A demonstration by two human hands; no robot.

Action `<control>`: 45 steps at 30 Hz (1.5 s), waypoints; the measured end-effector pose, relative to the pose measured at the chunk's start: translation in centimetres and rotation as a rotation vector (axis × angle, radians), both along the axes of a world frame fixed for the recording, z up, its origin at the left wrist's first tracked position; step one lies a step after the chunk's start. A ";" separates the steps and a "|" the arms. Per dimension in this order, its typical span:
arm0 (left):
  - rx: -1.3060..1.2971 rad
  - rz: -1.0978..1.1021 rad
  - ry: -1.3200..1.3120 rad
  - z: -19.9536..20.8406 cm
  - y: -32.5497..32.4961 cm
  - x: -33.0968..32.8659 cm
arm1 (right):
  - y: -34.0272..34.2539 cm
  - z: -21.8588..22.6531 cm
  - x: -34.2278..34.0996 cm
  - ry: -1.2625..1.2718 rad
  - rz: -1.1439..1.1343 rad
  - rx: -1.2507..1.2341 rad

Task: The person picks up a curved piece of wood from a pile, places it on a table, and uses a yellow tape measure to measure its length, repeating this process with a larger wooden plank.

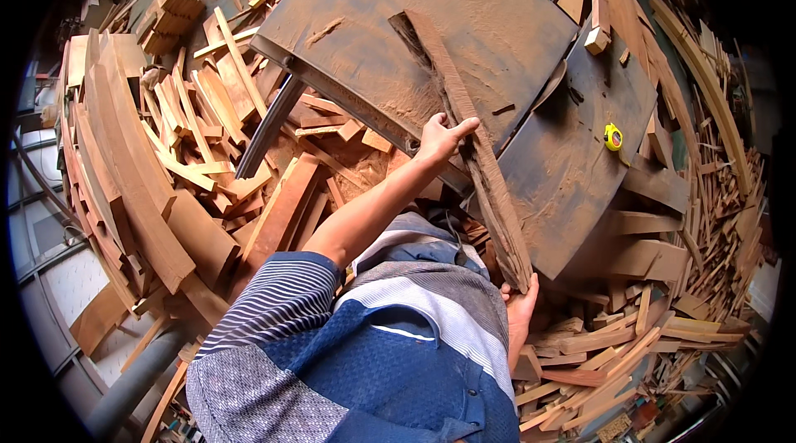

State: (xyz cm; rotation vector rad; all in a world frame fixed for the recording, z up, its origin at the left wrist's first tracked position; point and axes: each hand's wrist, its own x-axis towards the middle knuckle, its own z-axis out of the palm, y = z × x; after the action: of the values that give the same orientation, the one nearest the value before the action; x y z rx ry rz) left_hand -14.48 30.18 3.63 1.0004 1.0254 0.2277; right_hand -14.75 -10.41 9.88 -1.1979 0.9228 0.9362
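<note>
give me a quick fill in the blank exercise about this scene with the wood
1. The right hand holds the ____ (near/far) end of the long board.
2. The left hand grips that board ____ (closer to/farther from) the body than the right hand does.
3. The colour of the tape measure is ____.
4. Near its cuff, the left sleeve is patterned with ____.

Missing words: near; farther from; yellow; stripes
</note>
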 end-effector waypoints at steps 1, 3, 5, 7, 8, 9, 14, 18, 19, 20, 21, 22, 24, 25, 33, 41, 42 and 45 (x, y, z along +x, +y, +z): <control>-0.026 0.000 -0.004 0.1 0.1 -0.3 | 0.2 0.1 0.0 -0.018 0.000 -0.019; -0.083 0.014 -0.049 0.4 -0.1 -0.7 | 0.5 0.6 0.2 -0.056 -0.001 -0.057; -0.153 0.063 -0.059 0.5 -0.4 -1.1 | 1.1 1.3 0.5 -0.101 0.014 -0.071; -0.237 0.108 -0.099 0.1 -0.5 -1.2 | 0.2 0.9 0.7 -0.108 0.042 -0.058; -0.272 0.119 -0.126 -0.6 -0.6 -1.3 | -0.2 0.8 0.9 -0.112 0.057 -0.053; -0.307 0.131 -0.154 -1.2 -0.5 -1.5 | -0.6 0.7 1.0 -0.138 0.081 -0.050; -0.373 0.158 -0.132 -1.0 -0.7 -1.5 | -0.6 1.8 1.2 -0.295 0.188 -0.053; -0.407 0.165 -0.165 -0.8 -0.9 -1.5 | -0.4 2.4 0.9 -0.356 0.219 -0.077; -0.423 0.170 -0.189 -0.6 -0.9 -1.4 | -0.4 2.5 0.7 -0.376 0.207 -0.083; -0.432 0.173 -0.173 -0.5 -0.9 -1.3 | -0.5 2.5 0.7 -0.393 0.209 -0.061; -0.442 0.176 -0.157 -0.3 -0.8 -1.2 | -0.8 2.5 0.5 -0.410 0.211 -0.039; -0.449 0.180 -0.142 -0.1 -0.7 -1.2 | -1.0 2.5 0.4 -0.427 0.215 -0.015; -0.485 0.246 -0.122 -0.7 -0.9 -1.0 | -1.4 2.6 0.2 -0.443 0.234 0.003; -0.500 0.276 -0.113 -0.5 -0.8 -0.8 | -1.4 2.7 0.2 -0.453 0.240 0.015; -0.744 0.425 -0.585 1.5 -0.4 -1.1 | 0.3 6.3 0.3 -0.515 0.430 0.074; -0.835 0.462 -0.711 0.5 -1.0 -0.2 | -0.8 5.1 0.1 -0.660 0.506 -0.004; -0.857 0.469 -0.722 0.5 -1.1 -0.2 | -0.8 5.3 0.1 -0.674 0.509 -0.013; -0.872 0.462 -0.755 -0.5 -1.5 -0.5 | -0.7 5.8 0.4 -0.641 0.402 0.024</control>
State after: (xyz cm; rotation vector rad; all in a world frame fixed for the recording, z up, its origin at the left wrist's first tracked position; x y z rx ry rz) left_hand -14.99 28.66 3.12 -0.1466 0.5275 0.4429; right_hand -14.35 -11.12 15.66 -1.5654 0.1594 0.7863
